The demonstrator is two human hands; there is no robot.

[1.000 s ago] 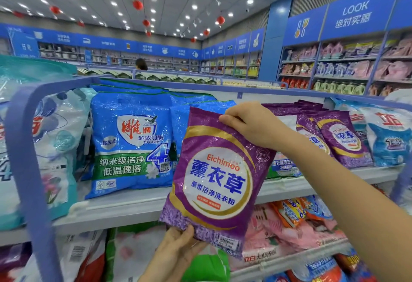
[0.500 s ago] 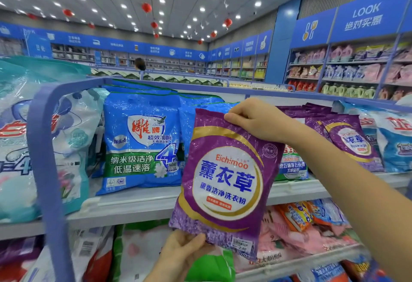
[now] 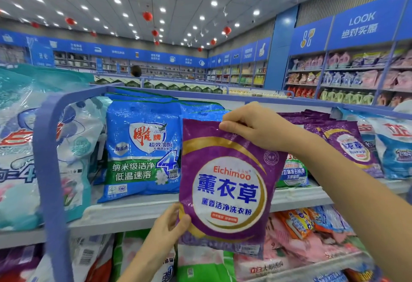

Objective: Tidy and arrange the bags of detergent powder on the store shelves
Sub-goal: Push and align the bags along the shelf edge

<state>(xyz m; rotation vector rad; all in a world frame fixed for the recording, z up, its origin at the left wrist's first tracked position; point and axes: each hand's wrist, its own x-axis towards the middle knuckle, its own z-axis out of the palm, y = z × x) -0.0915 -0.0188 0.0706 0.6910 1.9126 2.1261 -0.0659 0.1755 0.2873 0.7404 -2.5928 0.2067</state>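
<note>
I hold a purple Eichimoo detergent bag (image 3: 227, 183) upright in front of the top shelf (image 3: 133, 212). My right hand (image 3: 252, 125) pinches its top edge. My left hand (image 3: 171, 226) grips its lower left corner, thumb on the front. Behind it on the shelf stand blue detergent bags (image 3: 142, 148), and to the right a stack of matching purple bags (image 3: 347, 145). A green and blue bag (image 3: 294, 174) shows partly behind the held one.
A blue shelf frame post (image 3: 48, 170) rises at the left, with large teal bags (image 3: 20, 148) beside it. Blue and white bags (image 3: 394, 148) fill the far right. Pink, orange and green packs (image 3: 301, 232) crowd the lower shelf. A person's head (image 3: 136, 71) shows behind distant aisles.
The held purple bag has turned from tilted to nearly upright and sits slightly higher. My left hand has slid from under its bottom edge up onto the lower left corner.
</note>
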